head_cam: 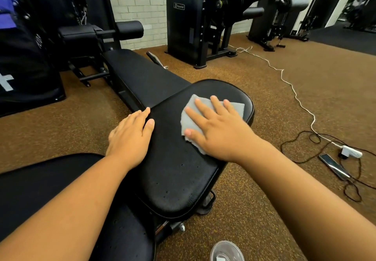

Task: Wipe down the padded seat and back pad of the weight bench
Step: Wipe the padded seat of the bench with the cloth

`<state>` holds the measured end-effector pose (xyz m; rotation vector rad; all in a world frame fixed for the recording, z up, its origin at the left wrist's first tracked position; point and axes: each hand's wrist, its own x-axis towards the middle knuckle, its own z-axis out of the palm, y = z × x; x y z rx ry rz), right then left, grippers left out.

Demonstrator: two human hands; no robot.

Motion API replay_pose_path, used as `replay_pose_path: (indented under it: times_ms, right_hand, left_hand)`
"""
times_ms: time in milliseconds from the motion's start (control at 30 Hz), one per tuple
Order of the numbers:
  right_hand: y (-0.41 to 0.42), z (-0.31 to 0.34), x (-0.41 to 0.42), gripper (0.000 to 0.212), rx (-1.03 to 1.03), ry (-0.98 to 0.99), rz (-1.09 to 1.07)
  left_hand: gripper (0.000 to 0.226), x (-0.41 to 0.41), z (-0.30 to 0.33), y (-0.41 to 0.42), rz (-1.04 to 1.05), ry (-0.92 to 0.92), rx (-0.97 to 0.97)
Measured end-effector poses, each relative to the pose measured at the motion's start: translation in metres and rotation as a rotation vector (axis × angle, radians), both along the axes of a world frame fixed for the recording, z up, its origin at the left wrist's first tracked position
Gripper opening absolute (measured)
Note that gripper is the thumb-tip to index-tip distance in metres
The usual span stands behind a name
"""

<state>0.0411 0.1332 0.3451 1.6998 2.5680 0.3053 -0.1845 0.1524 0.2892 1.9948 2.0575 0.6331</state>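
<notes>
The black padded seat (175,171) of the weight bench fills the middle of the view, and its long black back pad (140,75) stretches away to the upper left. A grey cloth (190,118) lies flat on the far part of the seat. My right hand (215,128) presses down on the cloth with fingers spread. My left hand (130,136) rests palm down on the seat's left edge, fingertips near the seam between seat and back pad, holding nothing.
Black weight machines (189,16) stand behind the bench on brown speckled flooring. A white cable (293,90) runs to a power strip (351,152) and a phone (333,166) on the floor at right. A clear round container (226,251) sits at the bottom edge. My dark-clothed leg (36,189) is at lower left.
</notes>
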Motion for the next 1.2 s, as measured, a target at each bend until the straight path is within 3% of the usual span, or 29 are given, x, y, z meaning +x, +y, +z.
replay_pose_path:
  times_ms: [300,467,600,667,900,1033,1200]
  right_hand:
    - [0.077,0.015,0.008,0.07,-0.012,0.045,-0.298]
    - [0.099,0.018,-0.027,0.073,-0.042,0.008,-0.206]
    - [0.088,0.013,-0.041,0.057,-0.063,-0.01,0.126]
    - [0.094,0.013,-0.036,0.053,-0.058,0.021,0.189]
    - [0.124,0.024,-0.046,0.056,0.004,-0.049,-0.194]
    - [0.115,0.014,-0.09,0.058,-0.033,-0.149,-0.02]
    - [0.123,0.021,-0.07,0.061,-0.062,-0.056,0.074]
  left_hand:
    - [0.052,0.001,0.0,0.0,0.003,-0.002,0.004]
    - [0.052,-0.001,-0.001,0.001,0.003,-0.009,0.007]
    - [0.053,-0.001,0.0,0.001,-0.002,0.001,0.013]
    - [0.053,-0.003,0.0,0.001,0.007,0.015,0.024]
    - [0.054,-0.001,-0.002,0.0,0.001,0.011,0.024]
    - [0.056,-0.001,-0.003,0.001,0.001,0.017,0.032]
    - [0.061,0.0,-0.005,0.003,0.025,0.008,0.028]
